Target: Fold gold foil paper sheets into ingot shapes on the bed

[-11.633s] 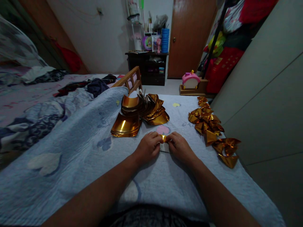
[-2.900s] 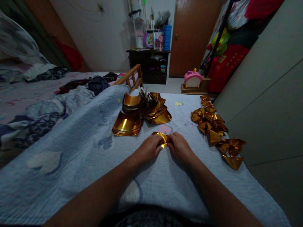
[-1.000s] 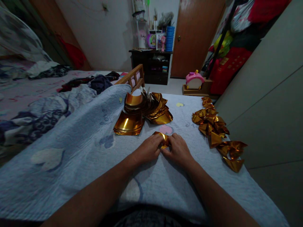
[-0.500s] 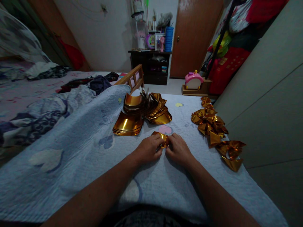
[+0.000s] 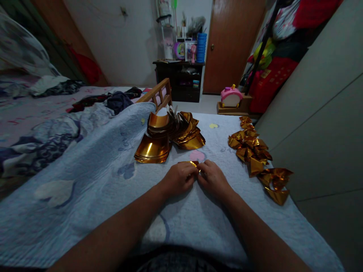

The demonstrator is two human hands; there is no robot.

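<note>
A piece of shiny gold foil paper (image 5: pixel 194 163) is pinched between my two hands, low over the blue quilt (image 5: pixel 210 230). My left hand (image 5: pixel 180 178) has its fingers closed on the paper's near side, and my right hand (image 5: pixel 212 177) grips the right end. The fingertips almost meet, and they hide most of the paper. Just beyond the hands lies a fanned stack of gold foil sheets (image 5: pixel 153 147), some with pale backs showing. To the right, several folded gold foil pieces (image 5: pixel 253 149) rest in a loose row along the quilt's edge.
A wooden rail (image 5: pixel 155 92) stands behind the stack. Rumpled clothes (image 5: pixel 119 101) lie on the bed at left. A pale cabinet wall (image 5: pixel 320 132) borders the right side. Farther back are a dark shelf (image 5: pixel 180 81), a pink toy (image 5: pixel 231 96) and a wooden door (image 5: pixel 235 45).
My hands have drawn slightly closer together, and my left fingers now cover more of the gold paper. Less of the paper shows, and it looks flatter. The whole view has shifted slightly.
</note>
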